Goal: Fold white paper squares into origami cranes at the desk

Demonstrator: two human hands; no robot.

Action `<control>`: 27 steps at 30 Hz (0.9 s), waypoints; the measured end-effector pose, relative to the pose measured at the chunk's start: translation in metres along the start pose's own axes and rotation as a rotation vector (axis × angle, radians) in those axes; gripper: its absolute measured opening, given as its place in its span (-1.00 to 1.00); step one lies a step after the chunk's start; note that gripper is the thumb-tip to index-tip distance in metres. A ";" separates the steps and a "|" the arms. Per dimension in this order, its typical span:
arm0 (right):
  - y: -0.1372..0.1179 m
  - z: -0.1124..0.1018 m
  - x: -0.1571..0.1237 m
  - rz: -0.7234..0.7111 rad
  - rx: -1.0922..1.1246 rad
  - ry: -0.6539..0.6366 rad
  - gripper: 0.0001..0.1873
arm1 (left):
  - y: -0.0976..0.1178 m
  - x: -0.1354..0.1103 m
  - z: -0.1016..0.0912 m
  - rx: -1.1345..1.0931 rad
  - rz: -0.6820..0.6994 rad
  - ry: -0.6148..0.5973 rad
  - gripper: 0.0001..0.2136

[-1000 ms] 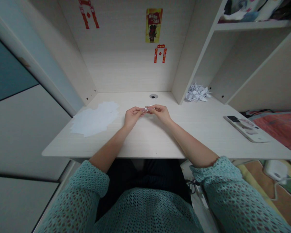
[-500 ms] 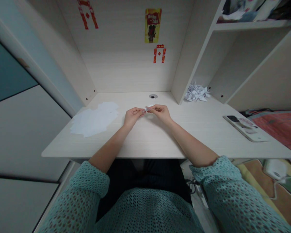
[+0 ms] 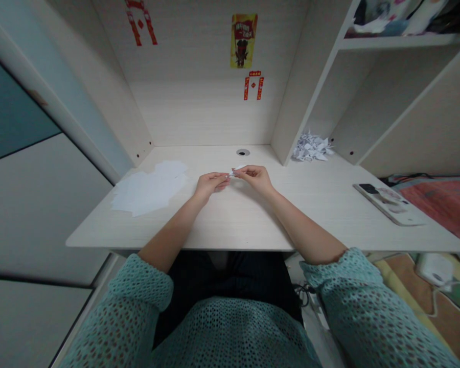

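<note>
My left hand [image 3: 207, 185] and my right hand [image 3: 256, 178] meet above the middle of the pale wooden desk [image 3: 329, 204]. Both pinch a small folded piece of white paper [image 3: 233, 172] between fingertips, the fingers curled. A loose spread of flat white paper sheets [image 3: 150, 187] lies on the desk to the left of my left hand. A heap of small folded white paper shapes [image 3: 311, 146] sits in the shelf corner at the back right.
A phone [image 3: 389, 203] in a light case lies on the desk at the right. A cable hole [image 3: 243, 152] is at the back centre. Shelf partitions [image 3: 302, 87] rise on the right, a side panel [image 3: 111, 97] on the left. Bedding [image 3: 440, 204] lies beyond the desk's right edge.
The hands stay in place; the fingertips have shifted slightly on the small paper, and the paper's tip now points up a little to the right.
</note>
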State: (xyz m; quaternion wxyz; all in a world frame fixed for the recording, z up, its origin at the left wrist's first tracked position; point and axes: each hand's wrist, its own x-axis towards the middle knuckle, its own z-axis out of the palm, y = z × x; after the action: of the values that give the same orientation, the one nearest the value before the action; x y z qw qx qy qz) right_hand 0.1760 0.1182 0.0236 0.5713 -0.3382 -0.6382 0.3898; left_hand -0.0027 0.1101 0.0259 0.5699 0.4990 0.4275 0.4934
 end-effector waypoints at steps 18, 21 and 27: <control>-0.011 0.001 0.001 0.029 0.094 0.009 -0.77 | 0.010 -0.004 0.007 0.015 0.221 0.051 -0.75; -0.010 0.002 0.000 0.023 0.122 0.011 -0.77 | 0.008 -0.004 0.008 0.012 0.225 0.060 -0.74; -0.009 0.003 0.000 0.012 0.120 0.025 -0.77 | 0.007 -0.006 0.009 0.007 0.239 0.068 -0.72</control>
State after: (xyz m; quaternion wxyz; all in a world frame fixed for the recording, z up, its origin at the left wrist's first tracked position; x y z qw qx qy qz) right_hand 0.1727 0.1132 0.0316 0.5962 -0.3123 -0.6043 0.4264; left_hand 0.0040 0.1034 0.0344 0.4904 0.5314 0.3857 0.5731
